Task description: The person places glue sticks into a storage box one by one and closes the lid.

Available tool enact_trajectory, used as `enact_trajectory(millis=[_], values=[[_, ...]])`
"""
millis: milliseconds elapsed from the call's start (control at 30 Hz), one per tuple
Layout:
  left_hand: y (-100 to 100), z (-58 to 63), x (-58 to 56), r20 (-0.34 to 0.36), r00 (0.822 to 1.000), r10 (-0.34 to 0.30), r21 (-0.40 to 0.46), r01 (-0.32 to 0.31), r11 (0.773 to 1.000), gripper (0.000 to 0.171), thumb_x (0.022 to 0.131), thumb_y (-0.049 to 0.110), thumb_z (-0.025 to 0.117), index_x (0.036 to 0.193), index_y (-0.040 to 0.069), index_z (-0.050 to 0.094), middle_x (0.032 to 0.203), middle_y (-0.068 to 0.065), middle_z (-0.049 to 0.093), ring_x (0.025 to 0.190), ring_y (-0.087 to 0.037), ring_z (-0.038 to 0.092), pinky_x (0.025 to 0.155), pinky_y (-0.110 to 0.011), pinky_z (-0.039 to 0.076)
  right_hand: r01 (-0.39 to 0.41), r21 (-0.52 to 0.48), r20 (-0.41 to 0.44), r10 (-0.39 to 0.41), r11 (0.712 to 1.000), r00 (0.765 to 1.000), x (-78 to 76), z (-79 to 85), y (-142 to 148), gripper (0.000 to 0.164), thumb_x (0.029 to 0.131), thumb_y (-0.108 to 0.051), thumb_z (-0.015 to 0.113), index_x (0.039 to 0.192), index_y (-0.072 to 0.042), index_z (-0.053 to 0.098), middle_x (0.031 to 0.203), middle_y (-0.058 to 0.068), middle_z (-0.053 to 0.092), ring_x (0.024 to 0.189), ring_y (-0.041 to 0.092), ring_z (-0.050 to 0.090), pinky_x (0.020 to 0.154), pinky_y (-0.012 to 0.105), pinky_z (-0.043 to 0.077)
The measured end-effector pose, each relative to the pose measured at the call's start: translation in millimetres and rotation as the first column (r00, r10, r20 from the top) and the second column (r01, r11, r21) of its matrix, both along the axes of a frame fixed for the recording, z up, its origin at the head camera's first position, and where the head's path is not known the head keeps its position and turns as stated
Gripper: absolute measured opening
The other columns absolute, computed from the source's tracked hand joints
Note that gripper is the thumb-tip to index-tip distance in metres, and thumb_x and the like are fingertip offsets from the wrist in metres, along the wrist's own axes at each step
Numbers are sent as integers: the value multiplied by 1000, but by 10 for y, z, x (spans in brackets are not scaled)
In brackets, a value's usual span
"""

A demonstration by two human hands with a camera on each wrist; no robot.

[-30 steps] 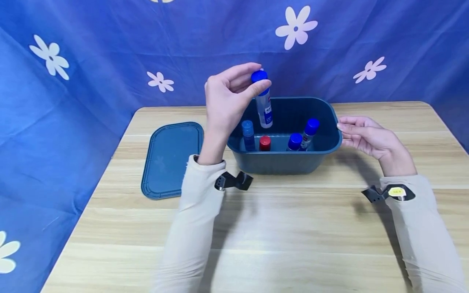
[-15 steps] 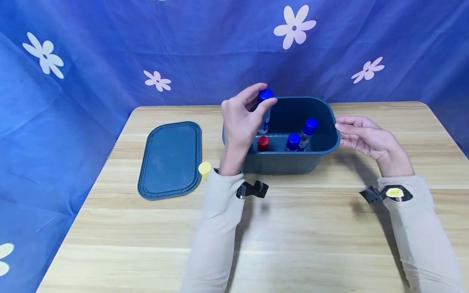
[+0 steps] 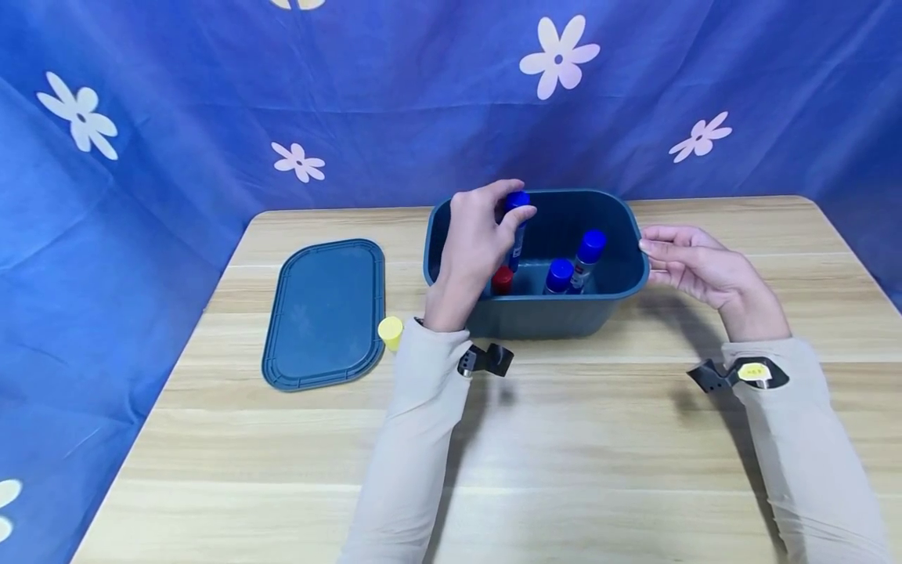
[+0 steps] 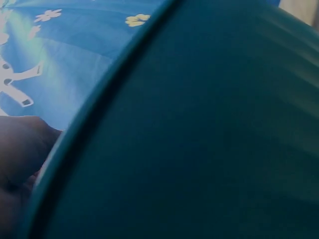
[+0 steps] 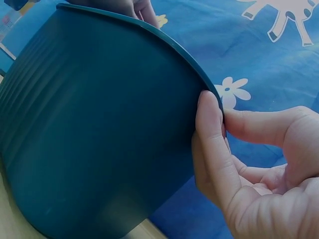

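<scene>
A small clear bottle with a blue cap (image 3: 517, 200) is pinched at its cap between the thumb and fingers of my left hand (image 3: 474, 243). It hangs upright inside the dark teal plastic bin (image 3: 543, 317), its lower part below the rim. At the bin's right end, my right hand (image 3: 698, 262) pinches the rim, with thumb and fingers on either side of the wall in the right wrist view. In the bin stand a red-capped item (image 3: 503, 280) and two blue-capped bottles, one short (image 3: 560, 276) and one leaning (image 3: 589, 247). My left hand hides the bin's left part.
A teal lid (image 3: 324, 313) lies flat on the wooden table (image 3: 564, 454), left of the bin. Between lid and left sleeve stands a yellow-topped item (image 3: 391, 330), partly covered by the sleeve. A blue flowered cloth (image 3: 423, 102) hangs behind the table.
My left hand has moved right and down, lowering the blue-capped bottle into the bin. The yellow-topped item has come into sight beside the sleeve. My right hand keeps its hold on the rim.
</scene>
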State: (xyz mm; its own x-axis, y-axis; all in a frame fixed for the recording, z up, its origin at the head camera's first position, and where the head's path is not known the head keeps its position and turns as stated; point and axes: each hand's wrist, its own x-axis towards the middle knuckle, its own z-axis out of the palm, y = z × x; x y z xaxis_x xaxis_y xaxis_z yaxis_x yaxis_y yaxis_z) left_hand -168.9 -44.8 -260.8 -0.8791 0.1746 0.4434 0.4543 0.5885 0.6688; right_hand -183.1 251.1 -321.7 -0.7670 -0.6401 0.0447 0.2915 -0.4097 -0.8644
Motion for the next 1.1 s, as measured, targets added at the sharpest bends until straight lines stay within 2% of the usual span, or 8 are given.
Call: enact_trajectory(millis=[100,233,400,800,1100], values=[[33,-30,-9,32,999,-20,-46,22,999,34,91,16,67,121,-2,65,117,-15,67,87,-21,69,82,-19,55,10,2,4,-10,1000,1000,8,-2,5,29,99,10,36,110,10,63,101,18,70,87,23,71,80,31,59],[64,-68,-7,43,999,-31,-99,35,994,33,93,14,66,121,-2,64,120,-15,66,96,-22,68,87,-23,55,16,8,-1,-16,1000,1000,15,4,4,28,99,9,37,110,10,63,101,17,70,87,23,70,80,31,59],[62,-104,1,58,998,-10,-153,18,988,33,91,14,68,120,-1,65,120,-14,66,106,-24,65,93,-28,53,16,18,-12,-15,1000,1000,15,-7,-6,29,99,9,37,110,9,64,101,16,70,87,22,70,81,31,59],[71,-130,24,182,982,41,-234,3,972,37,91,15,68,125,1,62,122,-13,65,109,-24,64,95,-33,52,11,3,-8,-11,1000,1000,21,-17,-9,29,100,9,36,111,10,63,101,17,70,87,23,70,80,32,59],[63,-147,26,155,987,30,-255,11,967,32,92,13,67,121,-1,64,118,-14,66,101,-22,66,92,-30,54,19,19,7,-19,1000,1000,13,-3,-5,28,100,8,38,111,9,63,101,17,70,86,22,71,79,31,59]])
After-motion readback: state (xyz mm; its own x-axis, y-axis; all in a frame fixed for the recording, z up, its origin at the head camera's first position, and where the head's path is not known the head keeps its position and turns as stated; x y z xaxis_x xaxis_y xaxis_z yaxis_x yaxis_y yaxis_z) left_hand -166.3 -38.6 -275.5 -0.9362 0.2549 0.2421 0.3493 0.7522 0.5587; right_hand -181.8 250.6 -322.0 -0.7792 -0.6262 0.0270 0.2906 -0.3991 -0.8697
